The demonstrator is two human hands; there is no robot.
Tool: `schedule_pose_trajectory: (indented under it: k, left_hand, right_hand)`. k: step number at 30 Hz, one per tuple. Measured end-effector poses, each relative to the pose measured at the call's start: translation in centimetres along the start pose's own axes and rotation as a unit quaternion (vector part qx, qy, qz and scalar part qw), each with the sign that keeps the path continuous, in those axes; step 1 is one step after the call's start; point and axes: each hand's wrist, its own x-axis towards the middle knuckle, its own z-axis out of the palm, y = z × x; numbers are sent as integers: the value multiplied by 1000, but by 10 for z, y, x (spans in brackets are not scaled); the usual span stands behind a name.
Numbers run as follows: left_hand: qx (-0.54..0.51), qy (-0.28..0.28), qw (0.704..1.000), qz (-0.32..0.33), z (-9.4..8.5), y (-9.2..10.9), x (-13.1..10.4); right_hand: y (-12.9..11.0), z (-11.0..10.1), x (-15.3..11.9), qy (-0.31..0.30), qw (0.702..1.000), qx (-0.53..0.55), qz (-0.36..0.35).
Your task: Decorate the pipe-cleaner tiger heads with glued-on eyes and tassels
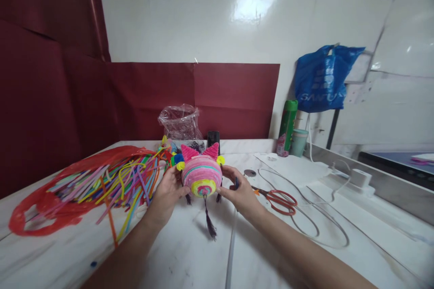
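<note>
Between my two hands, above the tabletop, is a round pink striped pipe-cleaner ornament (202,171). It has two pointed pink ears, yellow pompoms at its sides and a yellow ring low on its front. Dark tassels hang from it, the longest tassel (210,226) from the bottom middle. My left hand (170,193) grips its left side, thumb toward the front. On the opposite side my right hand (240,191) grips it the same way, with a thin dark blue item (236,184) by its fingers that I cannot make out.
Colourful pipe cleaners (118,176) lie on a red plastic bag (20,216) at left. Right of my hand are orange-handled scissors (281,202) and a looping white cable (334,216). A clear plastic bag (181,122), a green spray can (288,122) and a cup (299,142) stand behind.
</note>
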Motion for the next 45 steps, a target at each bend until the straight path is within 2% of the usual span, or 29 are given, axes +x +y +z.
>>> schedule_pose_trajectory:
  k: [6, 12, 16, 19, 22, 24, 28, 30, 32, 33, 35, 37, 38, 45]
  left_hand:
    - [-10, -19, 1000, -10, 0, -1, -1]
    - [-10, -32, 999, -12, 1, -2, -4]
    - [17, -15, 1000, -17, 2, -2, -6]
    - [33, 16, 997, -74, 3, -4, -6]
    - [51, 46, 980, -185, 2, -13, -6]
    - [72, 60, 967, -235, 0, -22, -7]
    - [98, 45, 960, -257, -7, -34, -5]
    - [141, 67, 963, -218, -8, -34, -4]
    - [243, 88, 960, -112, -7, -31, -3]
    - [300, 76, 950, -46, -7, -30, -3]
    - [377, 8, 925, 54, -4, -27, -3]
    - [398, -53, 912, 86, 0, -27, -5]
    - [402, -63, 909, 89, 1, -28, -5]
    - [431, -11, 892, 136, 9, -36, -6]
  right_hand:
    - [7, 2, -1, -2, 1000, 8, 7]
    - [6, 3, -5, -2, 998, 42, 41]
    - [5, 6, -7, -4, 994, 88, 64]
    - [8, 8, -8, -5, 991, 82, 109]
    - [16, 10, -8, -1, 978, 57, 199]
    - [23, 11, -8, -5, 965, 52, 259]
    - [31, 10, -8, -11, 951, 65, 302]
    - [32, 9, -8, -11, 950, 69, 303]
    - [34, 9, -7, -11, 950, 69, 305]
    - [36, 9, -7, -12, 950, 68, 304]
    - [39, 9, -7, -15, 953, 66, 295]
    - [42, 9, -8, -15, 957, 64, 282]
    - [44, 10, -8, -13, 959, 65, 276]
    - [36, 12, -10, -17, 962, 59, 267]
